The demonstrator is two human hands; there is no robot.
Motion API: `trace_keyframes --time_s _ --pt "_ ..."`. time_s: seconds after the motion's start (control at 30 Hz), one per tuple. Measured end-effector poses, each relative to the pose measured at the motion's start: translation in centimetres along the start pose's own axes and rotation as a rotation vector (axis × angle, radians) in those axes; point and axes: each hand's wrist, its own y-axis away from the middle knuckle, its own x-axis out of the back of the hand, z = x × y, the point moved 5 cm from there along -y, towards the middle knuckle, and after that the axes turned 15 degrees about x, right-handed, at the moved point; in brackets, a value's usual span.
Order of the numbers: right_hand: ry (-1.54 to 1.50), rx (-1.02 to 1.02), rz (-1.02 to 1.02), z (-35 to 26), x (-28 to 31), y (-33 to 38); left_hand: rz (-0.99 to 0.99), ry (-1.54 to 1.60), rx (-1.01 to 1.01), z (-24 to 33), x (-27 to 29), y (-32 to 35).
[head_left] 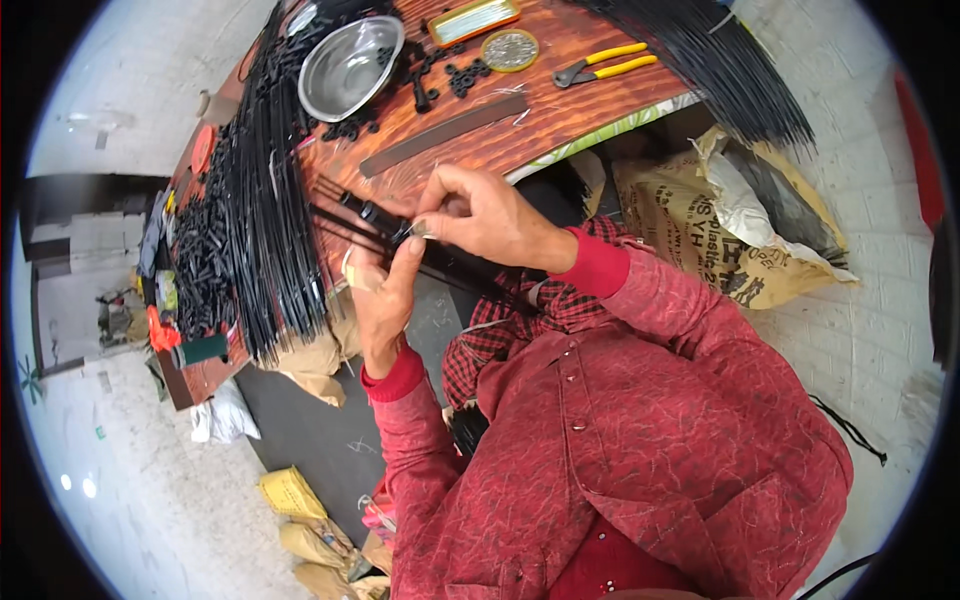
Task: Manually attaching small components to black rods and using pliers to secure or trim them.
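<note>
Black rods (345, 225) lie gripped in your left hand (385, 298); your right hand (492, 218) pinches at them, yellow-handled pliers (622, 67) lying beyond it.

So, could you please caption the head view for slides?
Left hand and right hand on black rods beside a cluttered table.

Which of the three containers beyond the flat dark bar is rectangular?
The orange-rimmed tray; the large bowl and the yellow-rimmed dish have round rims.
</note>
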Motion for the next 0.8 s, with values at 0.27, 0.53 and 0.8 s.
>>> trace_keyframes --time_s 0.27,0.53,0.8 --pt "-0.071 0.031 0.06 -1.5 0.5 0.3 -0.022 0.008 0.018 0.8 -0.5 0.0" --pt "0.365 0.293 -0.012 -4.3 0.2 0.4 -0.032 -0.001 0.019 0.5 -0.2 -0.1" --pt "0.457 0.391 0.044 -4.4 -0.2 0.8 -0.007 -0.047 0.009 0.0 -0.1 -0.2"
